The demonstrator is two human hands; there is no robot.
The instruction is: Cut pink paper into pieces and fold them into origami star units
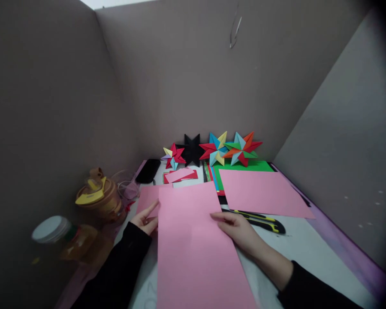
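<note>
A long pink sheet of paper (pixel 193 244) lies in front of me between both hands. My left hand (pixel 146 219) is at its left edge, with the thumb and index finger reaching to that edge. On the right side, my right hand (pixel 233 225) grips the sheet, fingers on top and the thumb out of sight. Part of a second pink piece (pixel 148 197) shows behind the left hand. Another pink sheet (pixel 263 193) rests at the right, and a black and yellow cutter (pixel 266 222) lies just beyond my right hand.
Several folded paper stars (pixel 217 148) lean on the back wall above green paper (pixel 260 166). Pink and red strips (pixel 180 175) and a black phone (pixel 148 171) lie at the back. A brown cup (pixel 99 197) and a white-lidded jar (pixel 51 229) stand left. Walls enclose the table.
</note>
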